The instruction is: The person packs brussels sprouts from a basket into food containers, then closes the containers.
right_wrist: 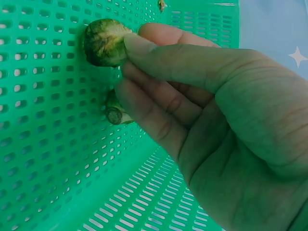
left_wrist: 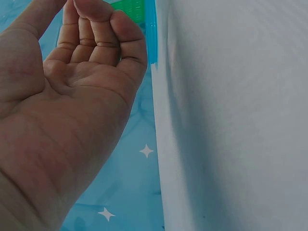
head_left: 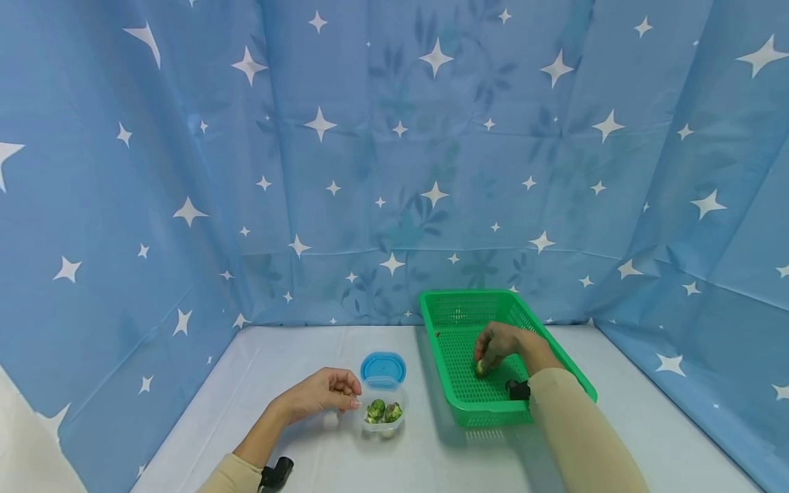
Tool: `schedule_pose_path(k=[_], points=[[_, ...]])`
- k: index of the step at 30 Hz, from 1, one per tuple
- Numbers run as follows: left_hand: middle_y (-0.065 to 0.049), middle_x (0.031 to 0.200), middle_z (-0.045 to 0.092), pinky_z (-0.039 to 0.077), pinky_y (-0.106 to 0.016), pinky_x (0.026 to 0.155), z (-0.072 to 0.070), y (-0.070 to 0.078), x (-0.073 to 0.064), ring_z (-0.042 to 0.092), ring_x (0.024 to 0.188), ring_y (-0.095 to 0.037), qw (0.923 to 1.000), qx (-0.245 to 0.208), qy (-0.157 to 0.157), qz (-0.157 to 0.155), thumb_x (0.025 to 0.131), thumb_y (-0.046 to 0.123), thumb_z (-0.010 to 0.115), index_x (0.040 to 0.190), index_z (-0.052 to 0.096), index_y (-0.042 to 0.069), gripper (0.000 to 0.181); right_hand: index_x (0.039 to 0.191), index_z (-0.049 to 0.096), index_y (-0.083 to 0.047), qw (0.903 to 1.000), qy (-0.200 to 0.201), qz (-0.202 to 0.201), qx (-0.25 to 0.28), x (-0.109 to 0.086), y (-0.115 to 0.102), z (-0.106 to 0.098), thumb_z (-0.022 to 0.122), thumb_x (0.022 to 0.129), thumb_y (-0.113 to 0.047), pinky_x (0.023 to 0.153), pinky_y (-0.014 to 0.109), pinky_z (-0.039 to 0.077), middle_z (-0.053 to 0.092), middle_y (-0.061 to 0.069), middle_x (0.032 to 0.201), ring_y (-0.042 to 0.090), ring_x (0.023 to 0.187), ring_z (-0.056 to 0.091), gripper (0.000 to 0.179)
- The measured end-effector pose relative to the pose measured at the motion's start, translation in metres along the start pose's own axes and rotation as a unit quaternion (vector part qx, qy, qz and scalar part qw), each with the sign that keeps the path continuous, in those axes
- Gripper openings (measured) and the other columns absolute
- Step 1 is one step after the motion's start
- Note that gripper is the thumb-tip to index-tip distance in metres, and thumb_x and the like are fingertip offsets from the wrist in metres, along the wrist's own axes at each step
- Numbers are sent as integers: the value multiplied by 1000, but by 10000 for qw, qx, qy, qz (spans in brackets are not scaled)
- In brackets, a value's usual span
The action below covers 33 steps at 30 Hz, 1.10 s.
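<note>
Inside the green basket (head_left: 465, 409), my right hand (head_left: 498, 344) pinches a Brussels sprout (right_wrist: 105, 43) between thumb and fingers, close against the perforated floor. A second sprout (right_wrist: 114, 113) lies just beyond those fingers, partly hidden by them in the right wrist view. To the left, a small clear container (head_left: 402, 400) holds several Brussels sprouts (head_left: 376, 409). My left hand (head_left: 323, 394) hovers beside that container, fingers loosely bent and nothing in its grasp, the thumb tip right at the container's left side.
A blue lid (head_left: 383, 368) lies just behind the clear container. One small brown scrap (right_wrist: 161, 5) is at the basket's far end. The white table (head_left: 327, 465) ends at a blue star-patterned curtain (head_left: 370, 205) behind and on both sides.
</note>
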State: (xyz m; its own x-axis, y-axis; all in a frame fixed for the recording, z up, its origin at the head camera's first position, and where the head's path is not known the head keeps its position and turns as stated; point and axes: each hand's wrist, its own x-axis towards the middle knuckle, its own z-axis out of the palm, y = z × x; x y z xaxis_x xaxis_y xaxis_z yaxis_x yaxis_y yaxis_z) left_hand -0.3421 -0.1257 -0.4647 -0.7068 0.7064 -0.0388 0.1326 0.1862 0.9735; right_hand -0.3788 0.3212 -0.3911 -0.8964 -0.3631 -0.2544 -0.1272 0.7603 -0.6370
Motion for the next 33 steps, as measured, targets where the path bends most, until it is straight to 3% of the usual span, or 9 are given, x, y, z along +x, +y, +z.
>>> schedule_pose_path(k=[9, 15, 26, 33], points=[[1, 90, 67, 53, -30, 71, -1, -1, 0, 60, 79, -13, 10000, -24, -19, 38, 96, 14, 75, 117, 61, -10, 35, 101, 75, 4, 9998, 62, -156, -133, 3, 1, 0, 76, 90, 4, 83, 48, 60, 75, 12, 98, 25, 89, 69, 11], [1, 91, 67, 53, -30, 71, -1, -2, 0, 60, 79, -13, 9999, -85, -48, 27, 96, 14, 75, 117, 61, -9, 34, 105, 73, 6, 9992, 216, -337, 90, 2, 0, -1, 75, 92, 1, 84, 53, 60, 74, 16, 100, 30, 90, 71, 14], [0, 92, 68, 54, -30, 72, -1, -1, 0, 60, 80, -14, 10000, -83, -18, 24, 96, 14, 76, 117, 62, -8, 34, 112, 69, 12, 9964, 233, -626, 520, 5, -1, -4, 68, 95, 6, 89, 51, 61, 72, 23, 108, 33, 95, 73, 19], [0, 92, 68, 54, -30, 72, 0, -1, 0, 60, 81, -14, 9999, -124, -42, 19, 97, 11, 74, 117, 62, -8, 31, 105, 68, 11, 9930, 162, -781, 876, 12, 2, -6, 68, 96, 3, 88, 57, 59, 72, 24, 100, 51, 98, 69, 11]])
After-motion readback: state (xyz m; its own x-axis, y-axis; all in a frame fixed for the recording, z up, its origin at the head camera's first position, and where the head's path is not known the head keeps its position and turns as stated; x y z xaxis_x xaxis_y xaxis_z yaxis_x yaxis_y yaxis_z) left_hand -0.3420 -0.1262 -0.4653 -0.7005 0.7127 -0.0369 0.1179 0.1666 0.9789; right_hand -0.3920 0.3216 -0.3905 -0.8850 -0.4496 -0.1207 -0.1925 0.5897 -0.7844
